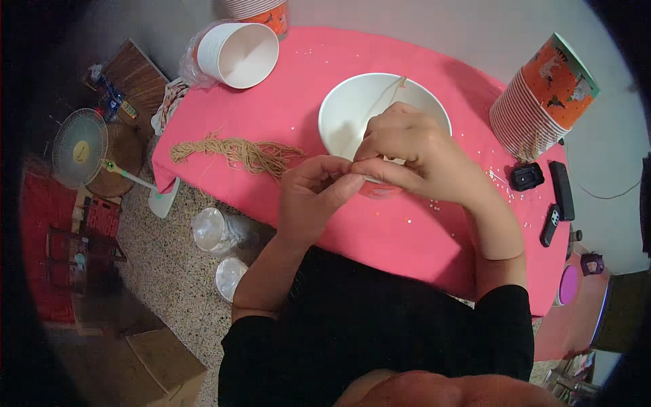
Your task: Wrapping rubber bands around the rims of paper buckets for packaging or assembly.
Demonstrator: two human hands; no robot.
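A large paper bucket (337, 117), white inside, stands open toward me, with a patch of its orange-red outer wall showing below my hands. A thin tan cord (401, 83) comes over its far rim and runs down inside toward my right hand (415, 150). That hand reaches across the bucket, its thumb and fingers pinched at the near rim, where the cord leads. My left hand (317, 197) meets it there, thumb and forefinger pressed together; what lies between them is hidden. Left of the bucket lies a loose bundle of tan cords (237, 152).
A stack of orange patterned buckets (542, 102) stands at the right; a nested white stack (237, 55) lies at the far left. Black tools (527, 177) and a remote (550, 225) sit by the right edge of the pink-covered table (407, 254). Small white dots are scattered about.
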